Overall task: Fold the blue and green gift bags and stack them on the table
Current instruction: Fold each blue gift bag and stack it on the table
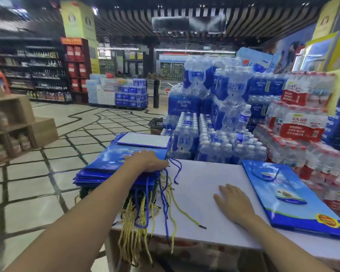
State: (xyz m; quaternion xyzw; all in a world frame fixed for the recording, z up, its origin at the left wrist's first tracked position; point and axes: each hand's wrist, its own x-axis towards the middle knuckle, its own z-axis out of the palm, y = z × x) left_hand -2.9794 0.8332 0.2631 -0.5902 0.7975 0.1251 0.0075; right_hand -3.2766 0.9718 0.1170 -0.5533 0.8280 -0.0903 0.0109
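Observation:
A stack of flat blue gift bags [114,163] lies on the left end of the white table [200,185], with darker green bags under them. Blue and yellow cord handles [145,213] spill over the table's front edge. My left hand [147,160] lies on top of the stack near its right edge, fingertips curling over that edge. My right hand [234,203] rests flat on the bare tabletop, fingers straight, holding nothing. One folded blue bag [289,199] lies flat on the table's right side, just right of my right hand.
Shrink-wrapped packs of water bottles [214,118] are piled behind the table, red-labelled packs [300,122] to the right. A shopping basket [156,125] stands on the tiled floor behind the stack. Wooden crate shelves [14,122] are at the left.

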